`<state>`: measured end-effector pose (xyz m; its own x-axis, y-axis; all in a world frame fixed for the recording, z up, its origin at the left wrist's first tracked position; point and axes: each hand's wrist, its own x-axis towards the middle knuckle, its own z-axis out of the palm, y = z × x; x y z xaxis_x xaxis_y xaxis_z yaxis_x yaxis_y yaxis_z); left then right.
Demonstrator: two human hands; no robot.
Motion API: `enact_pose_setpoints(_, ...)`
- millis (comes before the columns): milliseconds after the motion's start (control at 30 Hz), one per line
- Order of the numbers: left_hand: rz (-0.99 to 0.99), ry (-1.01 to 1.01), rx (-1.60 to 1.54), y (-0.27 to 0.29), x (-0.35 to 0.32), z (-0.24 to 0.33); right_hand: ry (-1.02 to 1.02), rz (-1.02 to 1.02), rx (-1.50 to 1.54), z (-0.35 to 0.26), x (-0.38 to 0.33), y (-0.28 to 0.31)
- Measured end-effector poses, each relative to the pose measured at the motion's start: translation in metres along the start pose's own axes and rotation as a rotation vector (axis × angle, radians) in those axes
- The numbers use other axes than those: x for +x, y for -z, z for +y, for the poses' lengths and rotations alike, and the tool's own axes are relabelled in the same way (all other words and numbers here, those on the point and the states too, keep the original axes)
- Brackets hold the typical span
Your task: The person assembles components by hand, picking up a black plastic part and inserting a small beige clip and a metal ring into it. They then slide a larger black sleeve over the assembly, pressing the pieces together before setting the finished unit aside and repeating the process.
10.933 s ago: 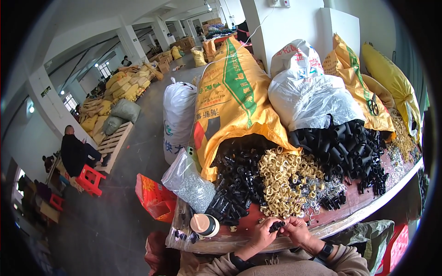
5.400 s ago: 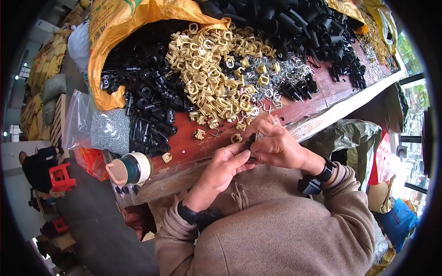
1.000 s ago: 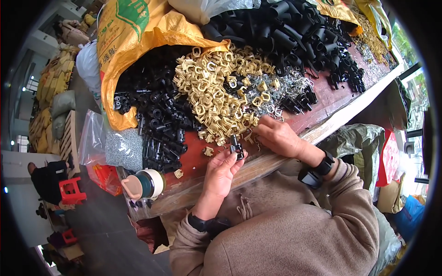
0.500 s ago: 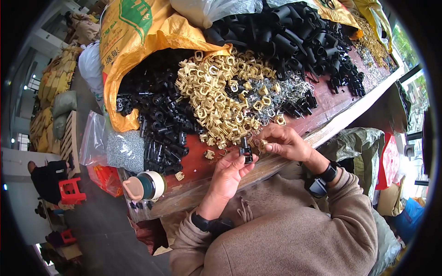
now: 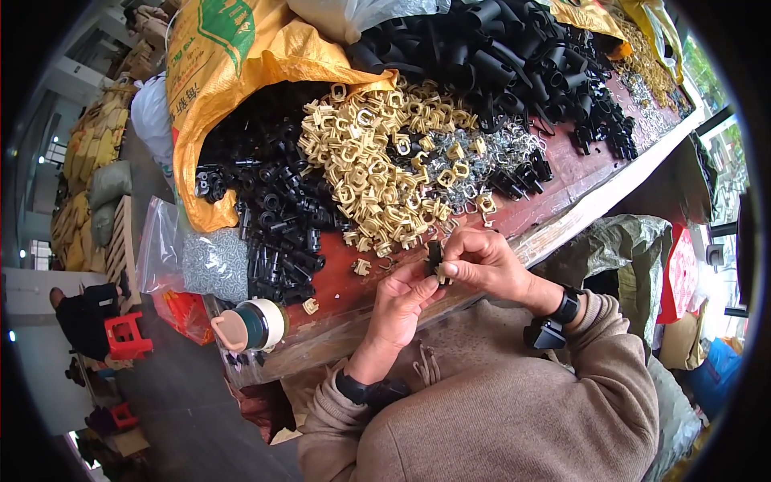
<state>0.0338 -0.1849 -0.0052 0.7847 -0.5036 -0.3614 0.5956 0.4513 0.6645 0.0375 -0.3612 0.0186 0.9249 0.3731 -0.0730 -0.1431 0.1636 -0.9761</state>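
Small black fitting (image 5: 434, 255) stands roughly upright just off the bench (image 5: 562, 173) front edge, pinched in the left hand (image 5: 405, 299) grip, right hand (image 5: 487, 263) fingertips closed on a tan clip (image 5: 442, 275) touching its lower right side.

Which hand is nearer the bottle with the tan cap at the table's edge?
Left. The left hand is at the table edge, right of the bottle with bare tabletop between. The right hand lies farther right, beyond the left, both pinching a small black part.
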Motion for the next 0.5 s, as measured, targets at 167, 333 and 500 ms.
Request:
enact_pose_setpoints(167, -0.022, 0.014, -0.038, 0.005, -0.001, -0.005, 0.287, -0.003, -0.296, 0.011, 0.006, 0.003)
enact_pose_setpoints(333, -0.05, 0.037, -0.084, 0.008, -0.002, -0.006, 0.381, 0.139, -0.439, 0.011, 0.006, -0.008)
enact_pose_setpoints(500, -0.01, 0.061, -0.037, 0.005, -0.004, -0.002, 0.067, 0.175, -0.049, 0.015, 0.002, -0.014)
